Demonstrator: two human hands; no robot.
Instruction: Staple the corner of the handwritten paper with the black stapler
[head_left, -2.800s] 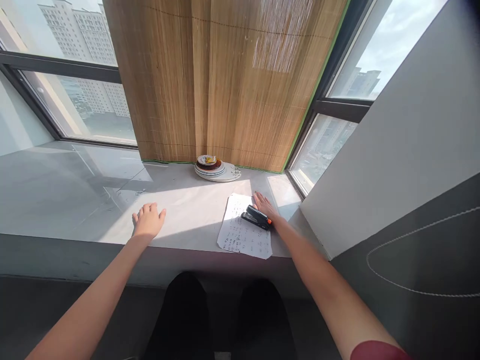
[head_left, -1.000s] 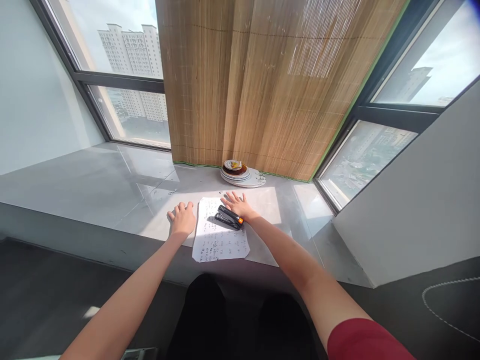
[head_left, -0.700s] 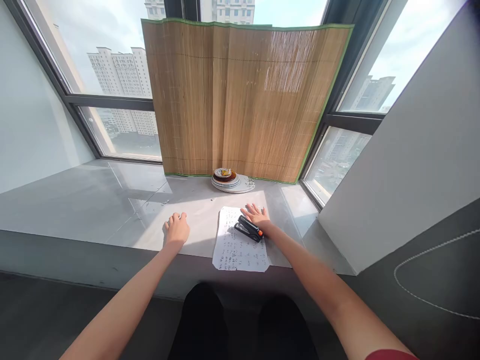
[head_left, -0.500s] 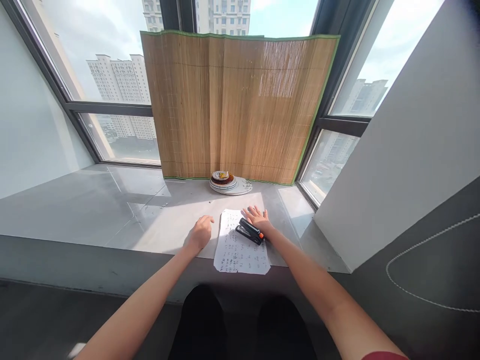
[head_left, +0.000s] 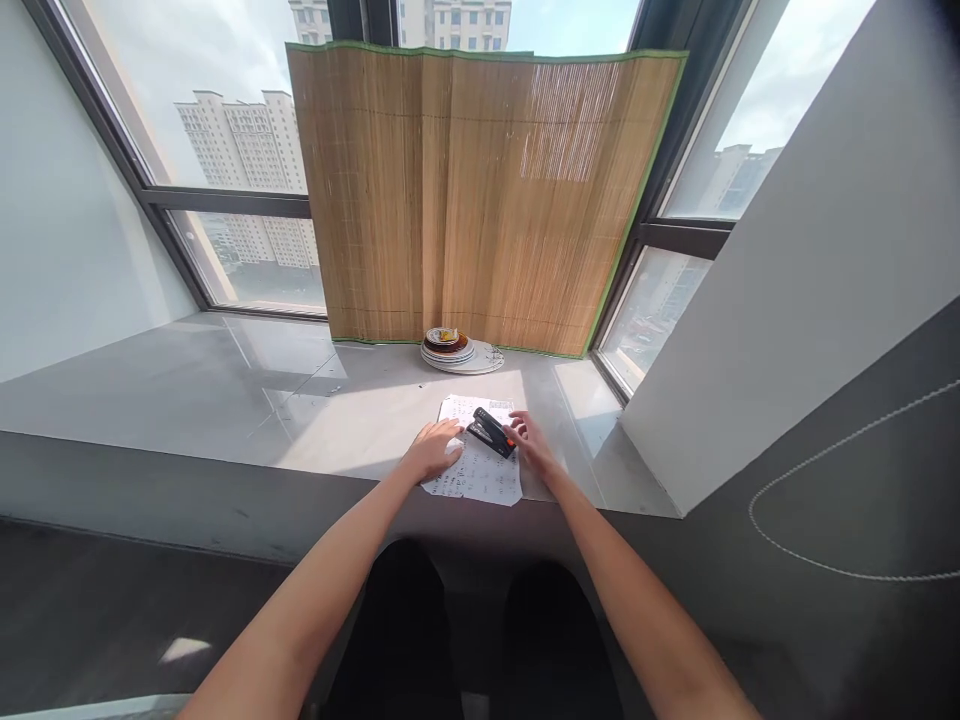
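A sheet of white paper (head_left: 480, 480) with rows of handwriting lies on the sill, its lower edge at the sill's front edge. On the paper rests a black stapler (head_left: 491, 433) with an orange part at its right end, lying at a slant. My left hand (head_left: 435, 450) lies palm down over the paper's left edge, fingers stretched out and thumb apart. Close against the stapler's orange end is my right hand (head_left: 531, 440), its fingers bent but spread. Whether its thumb touches the stapler I cannot tell.
Stacked plates (head_left: 461, 357) stand farther back on the grey sill (head_left: 375, 400), before a bamboo mat (head_left: 480, 200) leaning on the window. A wall (head_left: 750, 300) juts out on the right, with a hanging beaded cord (head_left: 787, 565). Small bits lie on the sill at left.
My left hand has moved right onto the paper and spread out. My right hand has drawn back from lying flat and turned toward the stapler. The paper is slightly turned and shifted left.
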